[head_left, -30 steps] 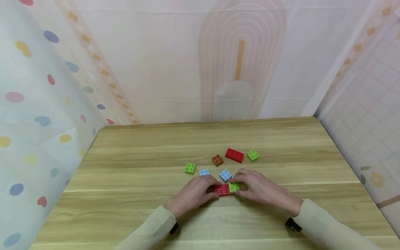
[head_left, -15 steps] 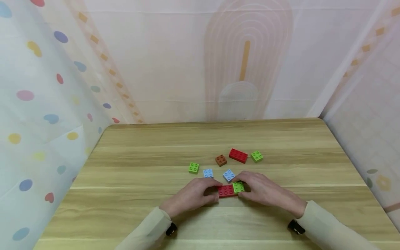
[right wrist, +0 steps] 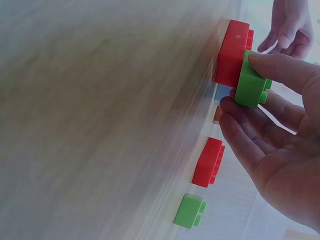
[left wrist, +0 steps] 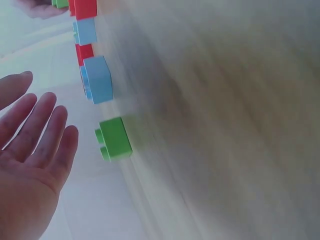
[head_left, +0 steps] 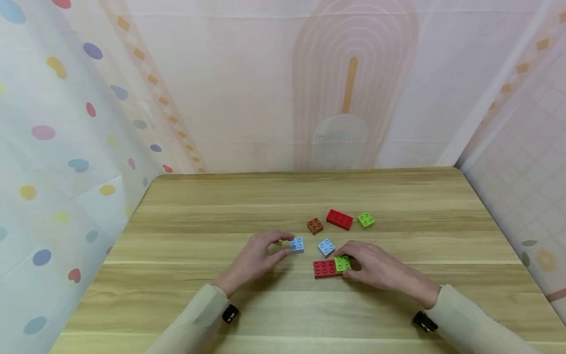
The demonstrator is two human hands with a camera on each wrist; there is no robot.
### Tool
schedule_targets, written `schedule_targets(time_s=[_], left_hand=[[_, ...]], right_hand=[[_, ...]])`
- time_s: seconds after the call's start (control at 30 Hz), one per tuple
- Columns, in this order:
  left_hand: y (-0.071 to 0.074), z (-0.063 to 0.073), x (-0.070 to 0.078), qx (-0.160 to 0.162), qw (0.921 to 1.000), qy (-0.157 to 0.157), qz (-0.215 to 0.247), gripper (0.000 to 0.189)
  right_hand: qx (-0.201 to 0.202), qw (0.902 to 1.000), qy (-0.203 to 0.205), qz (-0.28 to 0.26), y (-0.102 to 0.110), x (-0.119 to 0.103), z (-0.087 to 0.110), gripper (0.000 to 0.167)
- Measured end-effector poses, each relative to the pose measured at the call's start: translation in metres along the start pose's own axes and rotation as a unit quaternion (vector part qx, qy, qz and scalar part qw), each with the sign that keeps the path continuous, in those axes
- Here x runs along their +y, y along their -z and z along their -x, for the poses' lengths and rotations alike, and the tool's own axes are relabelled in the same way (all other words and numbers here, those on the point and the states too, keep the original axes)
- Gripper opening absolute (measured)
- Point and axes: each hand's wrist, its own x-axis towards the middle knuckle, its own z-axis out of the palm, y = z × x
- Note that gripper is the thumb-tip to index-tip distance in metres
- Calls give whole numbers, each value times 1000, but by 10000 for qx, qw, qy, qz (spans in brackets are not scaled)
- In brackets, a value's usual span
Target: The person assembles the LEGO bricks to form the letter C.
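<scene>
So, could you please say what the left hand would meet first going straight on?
The left hand would most likely meet the light-blue brick just beyond its fingers, though depth is hard to judge.

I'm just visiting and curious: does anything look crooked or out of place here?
The green toy brick pinched by the right hand overhangs the end of the red toy brick beneath, so it looks off-centre, perhaps deliberately. Nothing looks spilled or broken.

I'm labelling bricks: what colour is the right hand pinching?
Green toy brick, clearest in the right wrist view.
</scene>
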Motion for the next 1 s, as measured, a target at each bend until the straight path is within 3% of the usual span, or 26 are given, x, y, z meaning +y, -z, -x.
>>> schedule_targets(time_s=[0.27, 0.4, 0.67, 1.0], left_hand=[[10, -8, -13, 161, 9990, -182, -362, 39], [15, -10, -23, 49, 9992, -116, -383, 47], [21, -11, -42, -396, 9986, 347, 24, 59], [30, -16, -53, -848, 9891, 1054, 575, 62]], right_hand=[[20, 10000, -4, 18, 1, 0, 0, 36], [-19, 10000, -24, 10, 1, -1, 0, 36], [-39, 9999, -74, -55, 0, -1, 2, 37], [-55, 10000, -66, -46, 1, -1, 0, 37]])
